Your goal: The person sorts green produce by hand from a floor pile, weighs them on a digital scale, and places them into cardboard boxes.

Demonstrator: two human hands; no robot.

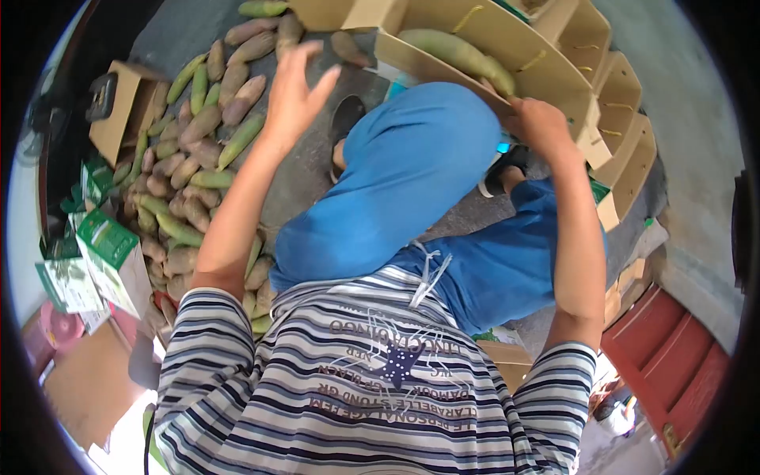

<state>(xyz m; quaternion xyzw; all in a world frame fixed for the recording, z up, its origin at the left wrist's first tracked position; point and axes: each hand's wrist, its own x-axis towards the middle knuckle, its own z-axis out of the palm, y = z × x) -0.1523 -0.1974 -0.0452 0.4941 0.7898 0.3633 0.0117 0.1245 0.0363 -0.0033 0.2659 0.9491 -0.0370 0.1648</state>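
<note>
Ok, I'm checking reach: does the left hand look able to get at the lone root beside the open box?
Probably yes: the left hand is open and empty, and only floor shows between its fingers and the lone root.

Soft, fairly bright daylight falls across the blue cloth trousers (412, 166) and the heap of brown and green elongated tubers (190, 170), with weak shadows. Glare burns out patches at the lower left and lower right, beside the red panelled door (673, 364). The dark grey floor (297, 182) stays dim. Wide-angle distortion bends the pale grey wall (689, 198); black, blue-fringed vignetting rounds the frame. Small carton print is too soft to read.
</note>
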